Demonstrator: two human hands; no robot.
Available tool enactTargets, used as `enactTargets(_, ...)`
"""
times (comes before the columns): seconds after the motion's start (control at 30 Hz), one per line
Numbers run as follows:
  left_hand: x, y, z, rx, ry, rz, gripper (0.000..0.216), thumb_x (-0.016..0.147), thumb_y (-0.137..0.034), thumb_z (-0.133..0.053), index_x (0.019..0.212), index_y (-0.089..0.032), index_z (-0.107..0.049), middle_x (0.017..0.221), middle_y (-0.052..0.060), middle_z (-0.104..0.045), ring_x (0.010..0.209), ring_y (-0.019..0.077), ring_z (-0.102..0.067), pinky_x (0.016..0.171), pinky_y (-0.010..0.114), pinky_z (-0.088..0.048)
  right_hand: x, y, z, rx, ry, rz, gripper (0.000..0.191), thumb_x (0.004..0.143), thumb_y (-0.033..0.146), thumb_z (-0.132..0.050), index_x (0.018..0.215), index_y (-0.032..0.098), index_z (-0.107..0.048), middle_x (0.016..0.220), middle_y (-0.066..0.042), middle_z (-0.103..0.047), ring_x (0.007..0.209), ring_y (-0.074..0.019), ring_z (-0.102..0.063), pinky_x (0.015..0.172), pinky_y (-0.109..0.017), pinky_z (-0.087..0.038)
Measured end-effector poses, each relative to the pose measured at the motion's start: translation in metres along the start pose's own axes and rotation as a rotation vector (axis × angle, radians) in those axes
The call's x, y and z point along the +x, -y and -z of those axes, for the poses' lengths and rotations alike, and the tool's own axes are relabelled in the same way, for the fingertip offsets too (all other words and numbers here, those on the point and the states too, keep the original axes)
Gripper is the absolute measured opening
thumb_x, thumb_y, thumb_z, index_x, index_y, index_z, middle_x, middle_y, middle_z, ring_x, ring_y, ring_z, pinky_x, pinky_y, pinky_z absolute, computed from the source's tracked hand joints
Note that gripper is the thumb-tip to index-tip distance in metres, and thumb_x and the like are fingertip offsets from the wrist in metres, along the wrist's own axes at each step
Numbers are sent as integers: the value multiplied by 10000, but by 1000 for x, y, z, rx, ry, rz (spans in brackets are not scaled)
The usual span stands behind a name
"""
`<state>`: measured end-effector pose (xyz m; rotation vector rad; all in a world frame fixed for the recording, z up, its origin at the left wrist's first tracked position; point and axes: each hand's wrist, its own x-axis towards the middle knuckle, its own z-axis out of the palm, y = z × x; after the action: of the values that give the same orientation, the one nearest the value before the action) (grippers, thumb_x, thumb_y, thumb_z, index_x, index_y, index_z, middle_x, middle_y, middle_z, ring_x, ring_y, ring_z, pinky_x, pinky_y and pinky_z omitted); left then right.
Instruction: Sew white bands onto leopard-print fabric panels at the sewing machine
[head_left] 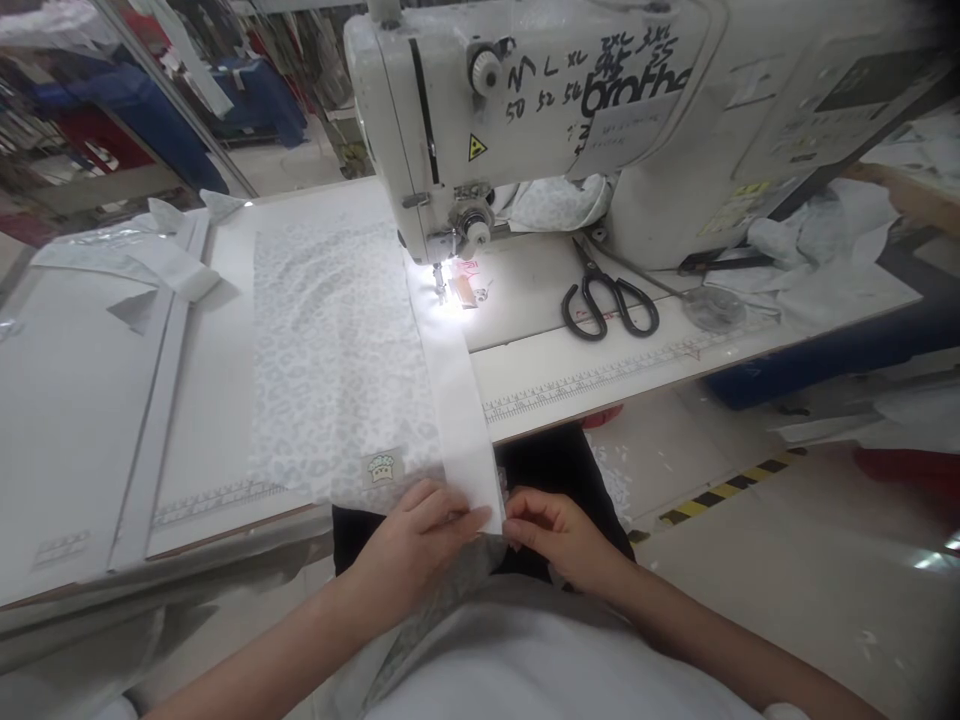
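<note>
A pale leopard-print fabric (337,350) lies over the table edge and hangs toward my lap, with a small patch label (382,467) near its lower edge. Along its right side runs a white fabric strip (459,400), reaching up to the lit needle of the sewing machine (442,285). My left hand (431,525) is closed on the lower end of the strip, thumb on top. Just right of it, my right hand (551,530) pinches at the strip's right edge; its fingertips are partly hidden by the cloth.
Black-handled scissors (611,300) rest on the machine bed, right of the needle. A printed ruler (585,380) runs along the front edge. Fabric scraps (817,240) lie at the right, and more cloth pieces (142,250) at the left.
</note>
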<state>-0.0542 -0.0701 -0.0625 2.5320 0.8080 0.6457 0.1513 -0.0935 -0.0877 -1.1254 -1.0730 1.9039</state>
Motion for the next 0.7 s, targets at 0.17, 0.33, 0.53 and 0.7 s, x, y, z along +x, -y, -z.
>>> enactTargets(0.17, 3, -7, -1, 21, -2, -27, 328, 854, -58, -455, 1163, -149, -517, 940, 63, -577, 837, 149, -499, 720, 283, -464, -1, 1, -2, -38, 8, 21, 237, 766, 415, -615, 727, 185, -578, 676, 23, -485, 641, -116, -441, 618, -251, -375)
enactTargets(0.33, -1, -7, -6, 70, 7, -62, 298, 855, -57, -451, 1137, -121, -523, 945, 75, -594, 842, 174, -506, 711, 320, -442, -3, 1, -1, -34, 2, 18, 218, 766, 386, -615, 719, 175, -585, 681, 24, -482, 633, -110, -428, 603, -245, -359)
enactTargets(0.53, 1, -11, -9, 154, -50, -88, 221, 851, -87, -491, 1058, -108, -566, 892, 52, -612, 815, 154, -520, 728, 316, -416, -3, 2, -2, 1, -6, -18, 228, 743, 395, -633, 728, 171, -591, 660, 25, -499, 622, -111, -440, 607, -249, -371)
enactTargets(0.7, 3, -13, -11, 226, -83, -92, 194, 822, -103, -543, 1011, -115, -584, 860, 36, -622, 799, 147, -540, 714, 317, -391, -3, 4, -3, 29, 18, -3, 217, 788, 375, -573, 705, 176, -592, 638, 19, -511, 624, -118, -459, 626, -256, -393)
